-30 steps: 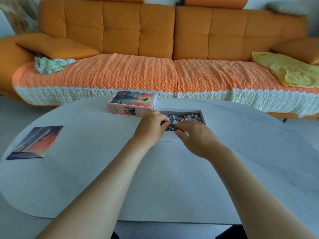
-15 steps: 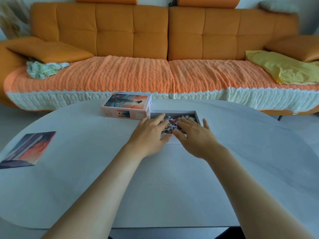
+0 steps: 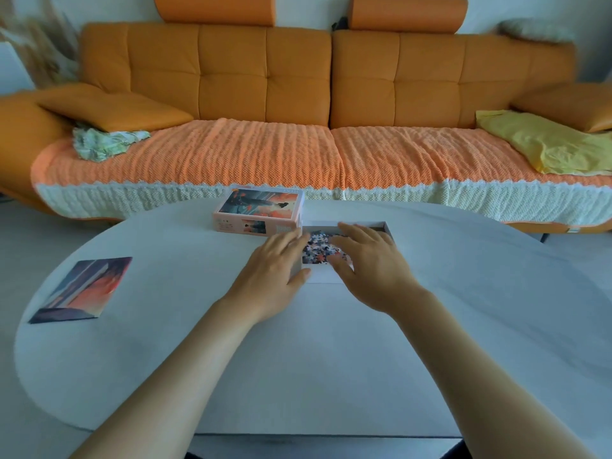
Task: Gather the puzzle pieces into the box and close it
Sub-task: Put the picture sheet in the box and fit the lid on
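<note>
Left hand [image 3: 275, 270] and right hand [image 3: 364, 263] noted flat, nothing held, over the puzzle pieces [image 3: 319, 248] in the box [image 3: 323, 275]; pieces could be flicked out beyond the right hand if pressed unevenly.

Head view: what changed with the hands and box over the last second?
Both hands opened. A second ago the left hand and right hand had fingers curled, seemingly pinching at the puzzle pieces. Now their fingers are straight and spread over the box tray, with the right reaching farther across it. The tray, the lid to its left and the picture sheet kept their places on the table.
</note>
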